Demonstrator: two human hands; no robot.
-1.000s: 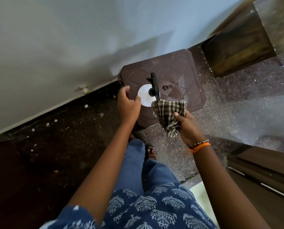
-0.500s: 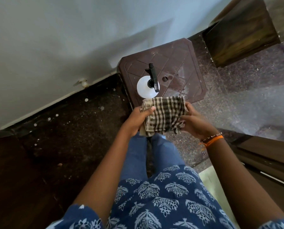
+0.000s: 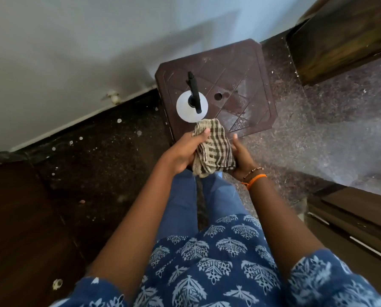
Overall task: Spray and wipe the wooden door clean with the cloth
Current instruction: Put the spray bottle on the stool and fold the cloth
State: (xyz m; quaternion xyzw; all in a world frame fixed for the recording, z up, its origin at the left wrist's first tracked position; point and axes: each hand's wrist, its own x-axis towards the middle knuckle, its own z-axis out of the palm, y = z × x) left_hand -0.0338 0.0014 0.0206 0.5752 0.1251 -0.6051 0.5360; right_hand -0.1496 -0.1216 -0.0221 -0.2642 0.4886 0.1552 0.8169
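Note:
A checked brown-and-cream cloth (image 3: 214, 149) is bunched between both hands, in front of my legs. My left hand (image 3: 182, 151) grips its left side with the thumb on top. My right hand (image 3: 240, 156) cups it from the right and below. A white spray bottle (image 3: 185, 107) with a black trigger head stands upright on a dark brown plastic stool (image 3: 247, 85), just beyond the cloth and apart from both hands. A dark wooden panel (image 3: 340, 36) shows at the top right; I cannot tell whether it is the door.
The stool stands against a pale wall (image 3: 74, 52). The dark speckled floor (image 3: 100, 169) has white spots and bits of debris. A wooden frame with rails (image 3: 351, 216) runs along the lower right.
My left hand left the spray bottle on the stool and came to the cloth. Both hands drew the cloth back toward me and folded it from spread flat into a bunch.

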